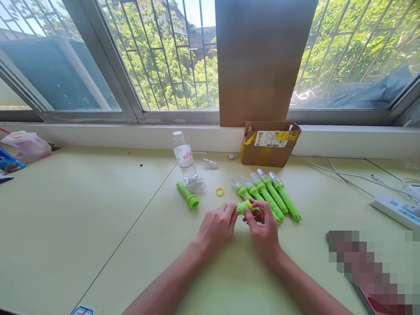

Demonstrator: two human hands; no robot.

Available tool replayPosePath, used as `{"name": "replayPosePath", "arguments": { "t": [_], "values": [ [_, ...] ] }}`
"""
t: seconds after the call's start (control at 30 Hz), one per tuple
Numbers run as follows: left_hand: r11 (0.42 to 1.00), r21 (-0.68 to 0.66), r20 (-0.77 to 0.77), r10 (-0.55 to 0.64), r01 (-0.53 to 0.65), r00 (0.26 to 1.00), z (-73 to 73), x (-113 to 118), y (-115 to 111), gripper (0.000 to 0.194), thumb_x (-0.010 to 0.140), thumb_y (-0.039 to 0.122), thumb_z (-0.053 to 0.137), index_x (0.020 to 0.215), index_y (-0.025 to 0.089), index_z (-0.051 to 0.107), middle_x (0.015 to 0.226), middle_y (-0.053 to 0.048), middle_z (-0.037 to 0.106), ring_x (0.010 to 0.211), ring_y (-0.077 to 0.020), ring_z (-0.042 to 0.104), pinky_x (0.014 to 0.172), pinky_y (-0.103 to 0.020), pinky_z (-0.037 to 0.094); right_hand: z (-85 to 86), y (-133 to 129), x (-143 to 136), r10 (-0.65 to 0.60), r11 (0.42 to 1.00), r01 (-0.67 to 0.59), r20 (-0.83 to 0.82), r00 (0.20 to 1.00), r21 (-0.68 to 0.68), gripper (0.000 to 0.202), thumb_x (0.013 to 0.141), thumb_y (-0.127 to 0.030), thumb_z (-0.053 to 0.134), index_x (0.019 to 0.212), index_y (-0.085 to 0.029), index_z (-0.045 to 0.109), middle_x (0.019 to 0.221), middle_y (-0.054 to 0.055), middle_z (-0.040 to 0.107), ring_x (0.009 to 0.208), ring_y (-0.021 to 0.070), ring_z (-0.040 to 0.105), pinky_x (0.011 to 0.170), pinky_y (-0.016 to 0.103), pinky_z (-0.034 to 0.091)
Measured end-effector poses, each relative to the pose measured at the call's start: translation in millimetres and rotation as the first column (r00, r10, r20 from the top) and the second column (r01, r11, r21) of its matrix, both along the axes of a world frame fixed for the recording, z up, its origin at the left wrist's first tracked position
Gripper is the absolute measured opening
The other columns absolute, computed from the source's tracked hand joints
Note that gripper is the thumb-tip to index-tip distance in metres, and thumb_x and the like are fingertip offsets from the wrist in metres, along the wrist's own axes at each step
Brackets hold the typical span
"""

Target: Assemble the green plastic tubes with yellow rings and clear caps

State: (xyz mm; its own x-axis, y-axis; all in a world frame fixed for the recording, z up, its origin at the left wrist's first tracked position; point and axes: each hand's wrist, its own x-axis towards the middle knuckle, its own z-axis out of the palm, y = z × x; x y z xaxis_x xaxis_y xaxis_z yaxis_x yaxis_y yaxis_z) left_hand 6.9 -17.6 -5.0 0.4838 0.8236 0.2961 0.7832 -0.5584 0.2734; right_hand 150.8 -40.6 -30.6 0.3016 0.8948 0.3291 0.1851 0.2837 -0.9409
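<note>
Back of table: one clear white-capped bottle (185,158), one open brown cardboard box (265,153)
Crowding me: five clear-capped green plastic tubes (287,202), right behind my right hand (265,226)
Loose: one threaded green tube (186,194), one yellow plastic ring (219,195)
Grip: left hand (217,224) and right, fingers curled in, pinching a yellow-rimmed green plastic piece (243,207) between them

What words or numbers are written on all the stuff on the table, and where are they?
I can't read any of them for sure.
Bottle label: red characters, too blurred.
Cardboard box label: printing, too small.
Blue packet: markings, too blurred.
</note>
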Motion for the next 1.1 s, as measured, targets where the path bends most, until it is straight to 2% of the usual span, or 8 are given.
{"name": "replayPosePath", "arguments": {
  "t": [0.1, 0.2, 0.27, 0.33, 0.5, 0.63, 0.83, 1.1],
  "values": [
    [0.997, -0.082, 0.112, 0.001, 0.009, 0.994, 0.5, 1.1, -1.3, 0.027, 0.098, 0.031, 0.028, 0.095, 0.02, 0.051, 0.08, -0.002, 0.064, 0.065, -0.0154, 0.058, 0.057, -0.026, 0.034, -0.7, 0.5, 0.8, 0.019, 1.0, -0.02, -0.031, 0.999, -0.011, 0.02, 0.083, -0.037, 0.064, 0.091, -0.023, 0.052, 0.11, 0.006, 0.064, 0.056, 0.0102, 0.06, 0.056, 0.029, 0.057],
    [0.977, -0.2, 0.261, -0.023, 0.077, 0.965, 4.0, 1.3, -2.5, 0.023, 0.096, 0.033, 0.031, 0.096, 0.02, 0.05, 0.072, 0.0, 0.059, 0.06, -0.0131, 0.052, 0.057, -0.024, 0.035, -0.9, 1.1, 1.8, 0.03, 0.999, -0.03, -0.051, 0.998, -0.014, 0.021, 0.082, -0.038, 0.065, 0.09, -0.022, 0.052, 0.109, 0.007, 0.064, 0.057, 0.0112, 0.062, 0.056, 0.029, 0.057],
    [0.958, -0.262, 0.334, -0.021, 0.114, 0.942, 6.1, 0.8, -2.2, 0.018, 0.092, 0.036, 0.041, 0.097, 0.02, 0.048, 0.067, 0.003, 0.054, 0.053, -0.0111, 0.045, 0.054, -0.023, 0.034, -1.4, 1.4, 2.3, 0.029, 1.0, -0.029, -0.06, 0.998, -0.004, 0.022, 0.082, -0.038, 0.066, 0.09, -0.022, 0.052, 0.109, 0.007, 0.064, 0.055, 0.0101, 0.059, 0.055, 0.029, 0.056],
    [0.952, -0.283, 0.385, 0.005, 0.113, 0.923, 6.4, 0.2, -0.9, 0.024, 0.083, 0.038, 0.055, 0.097, 0.021, 0.046, 0.069, 0.005, 0.051, 0.05, -0.0089, 0.039, 0.051, -0.023, 0.032, -2.1, 1.8, 2.6, 0.024, 1.0, -0.024, -0.065, 0.998, 0.005, 0.022, 0.081, -0.038, 0.066, 0.091, -0.023, 0.053, 0.109, 0.007, 0.064, 0.05, 0.0083, 0.055, 0.053, 0.029, 0.055],
    [0.934, -0.346, 0.513, 0.108, 0.09, 0.851, 2.2, 1.0, 3.4, 0.028, 0.076, 0.038, 0.063, 0.078, 0.02, 0.042, 0.069, 0.006, 0.047, 0.05, -0.0064, 0.038, 0.049, -0.021, 0.029, -2.7, 2.8, 4.0, 0.023, 1.0, -0.023, -0.097, 0.995, 0.007, 0.023, 0.081, -0.037, 0.067, 0.087, -0.022, 0.052, 0.107, 0.006, 0.065, 0.048, 0.0077, 0.055, 0.052, 0.028, 0.055],
    [0.918, -0.389, 0.57, 0.171, 0.08, 0.804, 0.3, 2.8, 3.8, 0.032, 0.073, 0.04, 0.066, 0.07, 0.019, 0.042, 0.06, 0.007, 0.043, 0.052, -0.0073, 0.038, 0.048, -0.02, 0.026, 0.1, 2.9, 5.3, 0.026, 1.0, -0.025, -0.121, 0.992, 0.012, 0.025, 0.079, -0.036, 0.069, 0.084, -0.021, 0.051, 0.104, 0.006, 0.065, 0.049, 0.0075, 0.056, 0.053, 0.029, 0.055],
    [0.89, -0.431, 0.651, 0.193, 0.148, 0.734, 2.5, 4.1, 2.8, 0.03, 0.074, 0.041, 0.066, 0.069, 0.016, 0.051, 0.062, 0.004, 0.05, 0.057, -0.0092, 0.045, 0.052, -0.022, 0.033, 3.5, 3.2, 4.6, 0.0, 1.0, 0.002, -0.101, 0.995, 0.016, 0.026, 0.078, -0.037, 0.07, 0.083, -0.02, 0.05, 0.102, 0.005, 0.065, 0.044, 0.0048, 0.049, 0.049, 0.026, 0.053],
    [0.862, -0.476, 0.646, 0.209, 0.174, 0.735, -2.2, 4.1, 4.3, 0.03, 0.074, 0.043, 0.065, 0.071, 0.017, 0.052, 0.061, 0.004, 0.049, 0.055, -0.0096, 0.048, 0.047, -0.021, 0.035, 6.4, 2.4, 3.3, 0.005, 0.999, -0.011, -0.166, 0.986, -0.04, 0.029, 0.078, -0.039, 0.07, 0.085, -0.021, 0.048, 0.103, 0.006, 0.064, 0.052, 0.0102, 0.061, 0.052, 0.028, 0.054]
  ]
}}
